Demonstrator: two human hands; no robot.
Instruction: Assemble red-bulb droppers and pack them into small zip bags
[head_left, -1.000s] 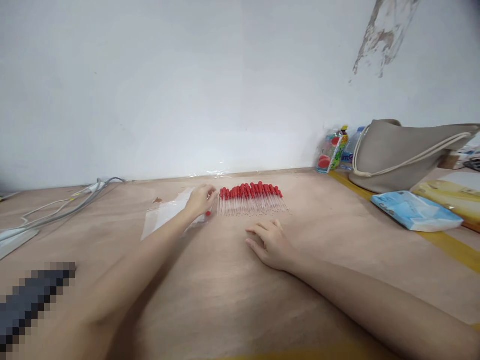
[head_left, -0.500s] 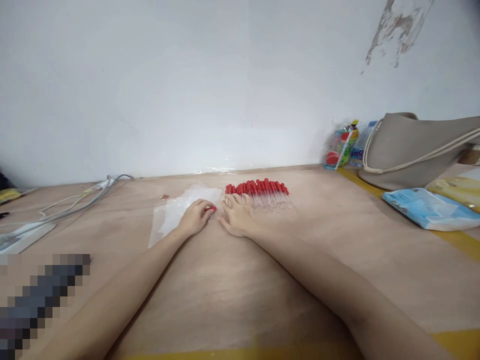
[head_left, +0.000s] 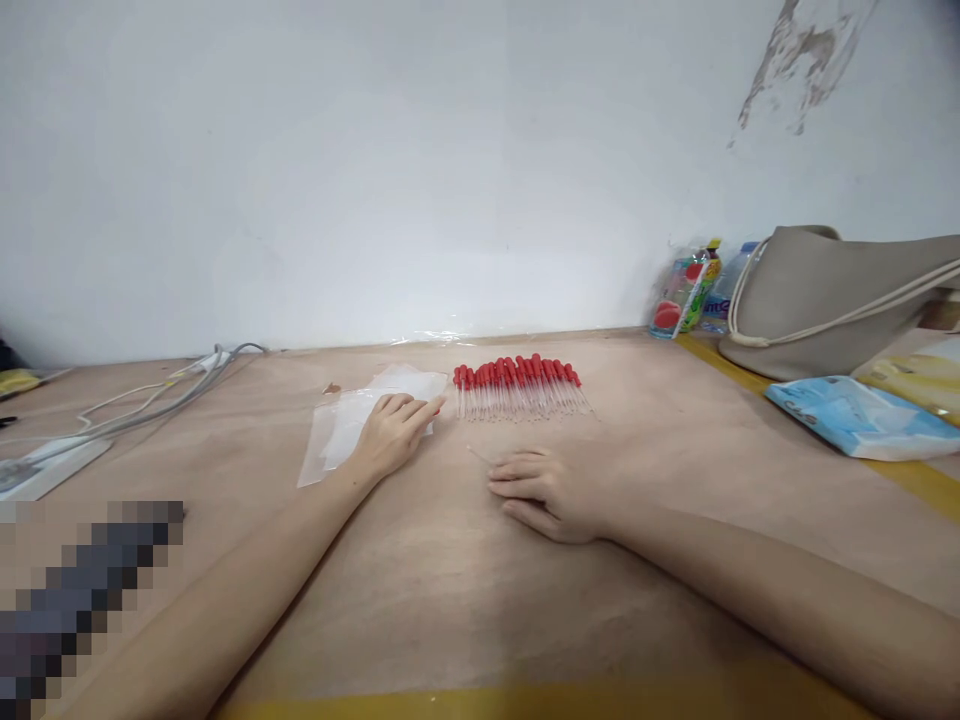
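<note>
A row of droppers with red bulbs (head_left: 517, 373) and thin clear stems lies on the table, side by side, the red ends toward the wall. My left hand (head_left: 391, 432) rests at the edge of some clear plastic bags (head_left: 341, 425), and a bit of red shows at its fingertips; most of that piece is hidden. Nearer to me than the row, my right hand (head_left: 547, 492) lies low over the table with its fingers curled together. From its fingertips a thin clear stem (head_left: 478, 456) points left; its other end is hidden by the hand.
Cables and a white power strip (head_left: 56, 470) lie at the left, behind a blurred-out dark object (head_left: 82, 600). At the right are drink bottles (head_left: 679, 295), a grey bag (head_left: 832, 295) and a blue-and-white packet (head_left: 855, 415). A wall (head_left: 337, 200) rises behind the table.
My right hand has moved from the left end of the dropper row toward me and to the right, and a thin stem now shows at its fingertips. My left hand has shifted slightly right.
</note>
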